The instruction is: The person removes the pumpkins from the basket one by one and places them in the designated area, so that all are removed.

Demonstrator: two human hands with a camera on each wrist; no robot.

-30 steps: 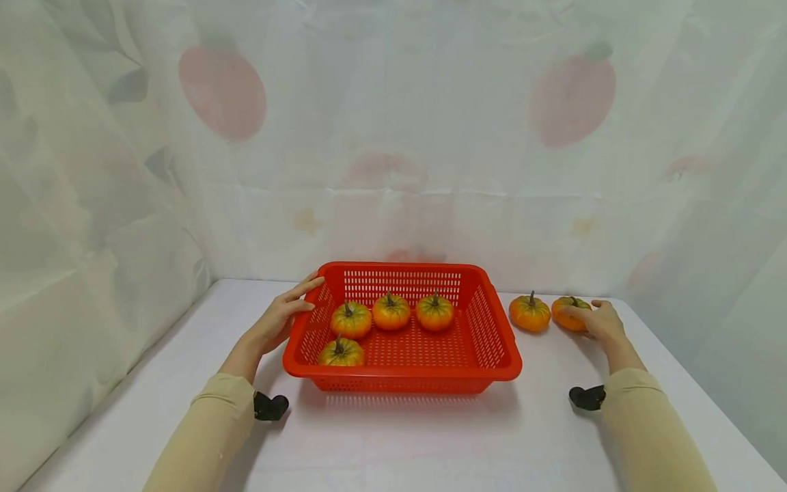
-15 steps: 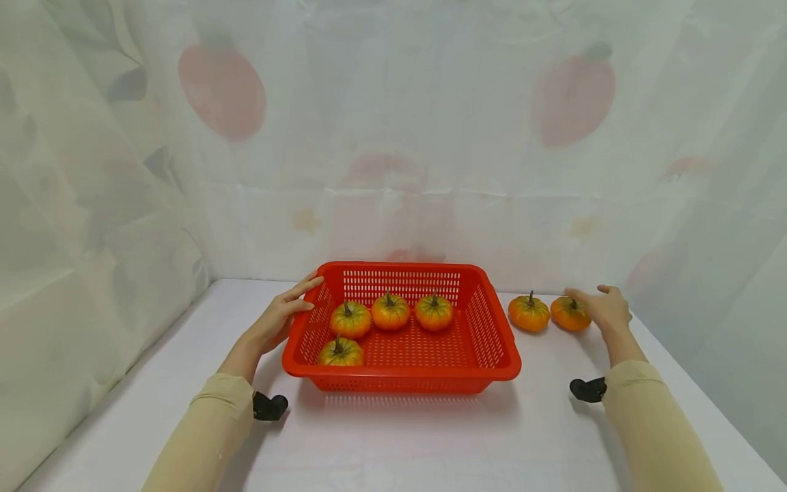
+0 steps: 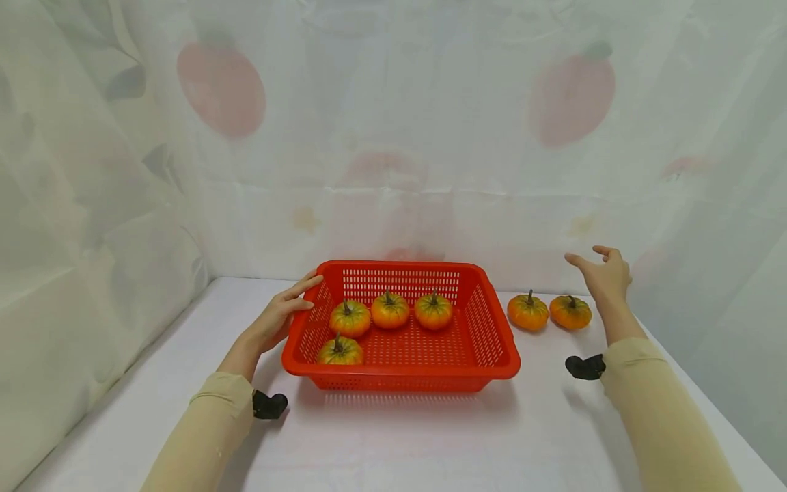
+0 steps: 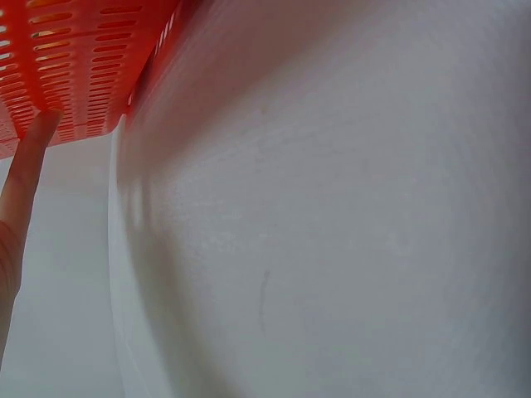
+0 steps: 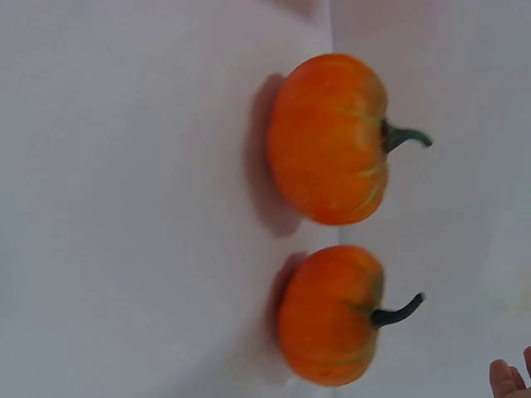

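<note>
My left hand (image 3: pixel 278 316) rests its extended fingers against the left side of a red perforated plastic basket (image 3: pixel 418 372). In the left wrist view a straight finger (image 4: pixel 33 157) touches the basket's slotted outer wall (image 4: pixel 91 75). My right hand (image 3: pixel 607 277) is raised above the table at the right, thumb and fingers spread apart, holding nothing. Below it sits a small orange pumpkin (image 3: pixel 570 313), with a second pumpkin (image 3: pixel 528 312) close to its left. Both also appear in the right wrist view, stems showing, the nearer pumpkin (image 5: pixel 328 141) above the farther pumpkin (image 5: pixel 330 319).
Several small pumpkins (image 3: pixel 434 312) lie inside the basket, at its back and left side. The white table (image 3: pixel 393 444) runs back to a printed white curtain (image 3: pixel 393 137). Another curtain (image 3: pixel 92 239) hangs along the left.
My right hand has let go of the rightmost pumpkin and risen above it. That pumpkin stays on the table. My left hand and the basket have hardly moved.
</note>
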